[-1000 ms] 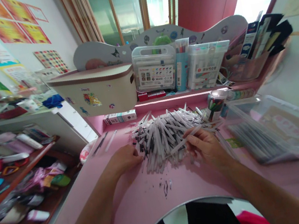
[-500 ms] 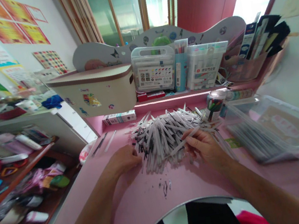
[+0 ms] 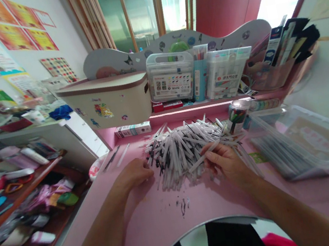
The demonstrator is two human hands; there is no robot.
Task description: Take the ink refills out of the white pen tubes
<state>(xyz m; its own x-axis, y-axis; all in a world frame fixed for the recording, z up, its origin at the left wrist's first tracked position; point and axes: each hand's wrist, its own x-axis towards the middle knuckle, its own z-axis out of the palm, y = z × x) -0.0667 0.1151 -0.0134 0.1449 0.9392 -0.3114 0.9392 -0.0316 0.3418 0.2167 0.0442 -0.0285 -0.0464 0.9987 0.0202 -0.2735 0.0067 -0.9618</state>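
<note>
A big heap of slim, whitish pens, some with dark ends, is spread across the pink desk. At the heap's right front, my right hand is closed in a pinch around one whitish pen, which slants down to the left over the others. My left hand rests by the left edge of the heap, its fingers curled together. What those fingers hold, if anything, is hidden. Small dark bits lie on the desk in front of the heap.
Right of the heap stands a clear plastic box with dark grey sticks lined up inside. Behind it is a see-through can. A pale pen and a dark one lie at left. A lidded bin stands on the shelf.
The view has shifted slightly. My left hand has moved a little away from the heap's edge, while my right hand keeps its pinch on the pen in nearly the same place.
</note>
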